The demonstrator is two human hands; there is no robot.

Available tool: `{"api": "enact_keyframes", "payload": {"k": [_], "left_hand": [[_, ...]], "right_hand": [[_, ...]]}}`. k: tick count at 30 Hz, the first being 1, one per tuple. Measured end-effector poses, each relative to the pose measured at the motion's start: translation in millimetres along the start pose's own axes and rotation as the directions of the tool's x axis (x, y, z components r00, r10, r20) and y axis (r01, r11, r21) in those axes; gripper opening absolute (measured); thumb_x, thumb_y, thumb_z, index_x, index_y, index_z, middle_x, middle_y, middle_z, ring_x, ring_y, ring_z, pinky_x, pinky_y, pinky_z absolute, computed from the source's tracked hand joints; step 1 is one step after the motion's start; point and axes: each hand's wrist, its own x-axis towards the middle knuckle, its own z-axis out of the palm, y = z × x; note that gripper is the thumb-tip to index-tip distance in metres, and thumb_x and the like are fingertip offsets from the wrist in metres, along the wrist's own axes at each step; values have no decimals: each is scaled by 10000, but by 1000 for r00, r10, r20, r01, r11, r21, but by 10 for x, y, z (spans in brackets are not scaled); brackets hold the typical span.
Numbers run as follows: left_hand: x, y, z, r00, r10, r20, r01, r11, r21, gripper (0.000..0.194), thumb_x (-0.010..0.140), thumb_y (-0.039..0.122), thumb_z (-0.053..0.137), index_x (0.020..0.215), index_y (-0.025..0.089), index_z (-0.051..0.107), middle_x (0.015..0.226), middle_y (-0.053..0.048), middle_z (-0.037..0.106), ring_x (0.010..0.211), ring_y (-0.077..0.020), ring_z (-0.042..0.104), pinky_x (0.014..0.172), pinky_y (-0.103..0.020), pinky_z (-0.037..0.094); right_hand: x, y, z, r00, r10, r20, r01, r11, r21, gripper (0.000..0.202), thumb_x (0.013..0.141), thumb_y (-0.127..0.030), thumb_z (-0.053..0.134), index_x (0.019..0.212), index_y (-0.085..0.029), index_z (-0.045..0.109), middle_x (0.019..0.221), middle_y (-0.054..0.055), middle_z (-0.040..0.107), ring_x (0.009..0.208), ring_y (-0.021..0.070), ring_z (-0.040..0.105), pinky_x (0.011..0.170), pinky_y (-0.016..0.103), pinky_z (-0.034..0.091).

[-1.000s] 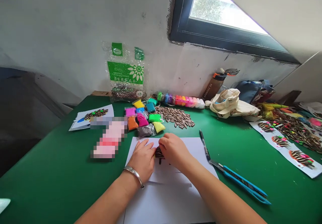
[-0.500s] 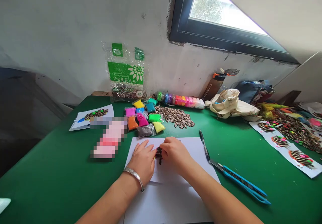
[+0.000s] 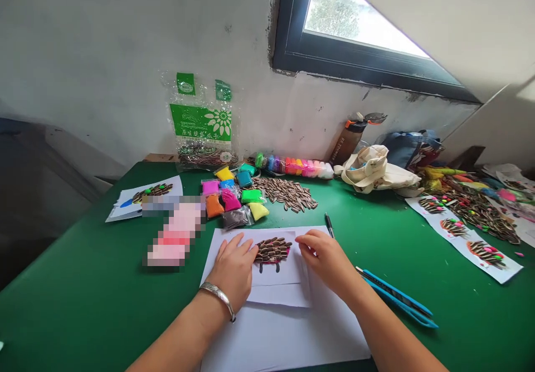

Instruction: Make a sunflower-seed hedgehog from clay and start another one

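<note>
My left hand (image 3: 234,263) lies with fingers spread on a small white sheet (image 3: 276,292), its fingertips at the left side of a picture covered in overlapping striped sunflower seeds (image 3: 273,249). Pink shows at that picture's right edge, with two dark legs below. My right hand (image 3: 326,257) hovers by the sheet's right side, apart from the seeds, thumb and fingers drawn together; whatever may be between them is hidden. Under the small sheet is larger white paper (image 3: 267,338). A silver bracelet (image 3: 219,294) circles my left wrist.
Behind the paper are small bags of coloured clay (image 3: 215,206) and a sunflower seed pile (image 3: 290,192). A black pen (image 3: 329,226) and a blue-handled cutter (image 3: 401,299) lie right. Seed-covered cards (image 3: 453,227) lie farther right; another seed picture (image 3: 156,191) lies left.
My right hand has moved right, off the seed picture, uncovering its seeds and legs. My left hand stays beside it. The whole view has shifted slightly.
</note>
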Motion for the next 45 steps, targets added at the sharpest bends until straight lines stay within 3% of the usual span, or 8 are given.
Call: {"api": "enact_keyframes", "payload": {"k": [4, 9, 16, 29, 32, 34, 38, 45], "left_hand": [[15, -17, 6, 998, 36, -53, -36, 999, -3, 408, 802, 68, 421, 1152, 169, 604, 1206, -96, 608, 1218, -290, 439, 1018, -535, 359], [60, -79, 35, 985, 60, -160, -67, 997, -37, 370, 845, 118, 393, 1130, 157, 626, 1145, -96, 645, 1156, -283, 506, 995, -517, 409], [100, -105, 40, 975, 64, -214, -81, 994, -75, 321, 869, 151, 398, 1054, 153, 660, 1066, -98, 676, 1094, -264, 552, 989, -506, 419], [93, -104, 92, 972, 44, -229, -69, 993, -99, 301, 855, 133, 418, 1023, 179, 664, 1043, -78, 685, 1075, -266, 566, 975, -540, 407], [100, -125, 107, 969, 47, -243, -76, 991, -111, 291, 857, 145, 424, 1009, 179, 670, 1029, -78, 690, 1057, -262, 576, 967, -531, 419], [108, -133, 112, 967, 52, -250, -81, 991, -109, 287, 857, 152, 426, 1004, 163, 672, 1021, -86, 693, 1047, -265, 581, 963, -526, 426], [118, -140, 116, 967, 57, -247, -83, 992, -96, 290, 859, 158, 422, 1006, 141, 672, 1030, -93, 693, 1054, -273, 577, 964, -527, 428], [119, -163, 124, 965, 68, -252, -93, 992, -87, 293, 859, 173, 422, 1003, 133, 675, 1027, -98, 696, 1054, -280, 582, 953, -546, 430]], "right_hand": [[68, 73, -28, 999, 43, -19, -44, 999, -16, 275, 854, -187, 443, 927, -213, 707, 823, 40, 639, 776, 152, 574, 697, 231, 410], [390, 177, -90, 994, 80, -72, -91, 984, -152, 284, 876, -197, 425, 935, -202, 703, 847, 37, 658, 797, 141, 585, 711, 209, 395], [775, 236, 96, 994, 78, -71, -99, 919, -381, 300, 891, -209, 405, 790, -192, 688, 865, 60, 636, 830, 162, 556, 653, 237, 338], [722, 209, 259, 986, 93, -141, -145, 893, -426, 233, 827, -45, 371, 855, -138, 583, 903, 113, 596, 845, 197, 530, 688, 262, 332], [565, 121, 121, 979, 124, -163, -172, 929, -327, 239, 928, -201, 306, 915, -173, 543, 797, 45, 599, 679, 152, 522, 603, 242, 336], [400, 61, 27, 984, 135, -120, -138, 990, -24, 241, 934, -318, 336, 868, -204, 537, 670, -9, 562, 599, 133, 494, 560, 226, 331], [41, -13, 21, 988, 151, 13, -145, 917, 372, 234, 888, -365, 420, 791, -209, 565, 637, -30, 533, 562, 113, 485, 540, 211, 354], [-144, 23, 279, 988, 152, -15, -129, 883, 452, 161, 843, -266, 471, 858, -207, 620, 717, -11, 615, 651, 133, 520, 598, 224, 388]]}}
